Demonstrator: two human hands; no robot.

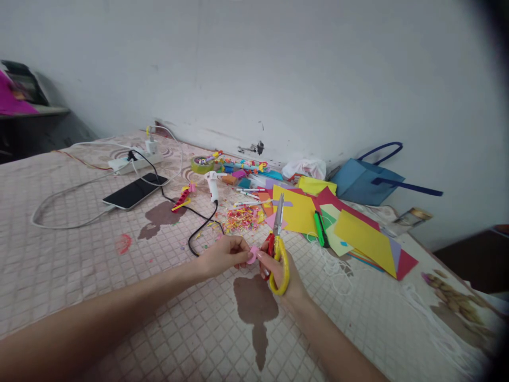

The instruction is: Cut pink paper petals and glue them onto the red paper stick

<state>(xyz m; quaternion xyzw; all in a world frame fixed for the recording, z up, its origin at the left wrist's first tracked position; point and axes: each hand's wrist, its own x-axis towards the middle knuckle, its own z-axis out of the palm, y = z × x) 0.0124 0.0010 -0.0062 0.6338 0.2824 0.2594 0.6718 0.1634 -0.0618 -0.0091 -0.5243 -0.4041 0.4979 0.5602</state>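
Note:
Between the fingertips of both hands is a small pink paper piece (pixel 253 255). My left hand (pixel 227 253) pinches it from the left. My right hand (pixel 287 276) pinches its other side with thumb and finger, and also carries a pair of scissors (pixel 280 239) with red and yellow handles. The scissor blades point up and away from me and look closed. Just beyond the hands lies a heap of thin coloured paper strips (pixel 243 217).
A white glue gun (pixel 213 187) with a black cord stands behind the left hand. Coloured paper sheets (pixel 368 239), a green cutter (pixel 320 229) and white string (pixel 336 270) lie to the right. Leftward are a phone (pixel 135 191) and a power strip (pixel 137 161). A blue bag (pixel 361 180) leans near the wall.

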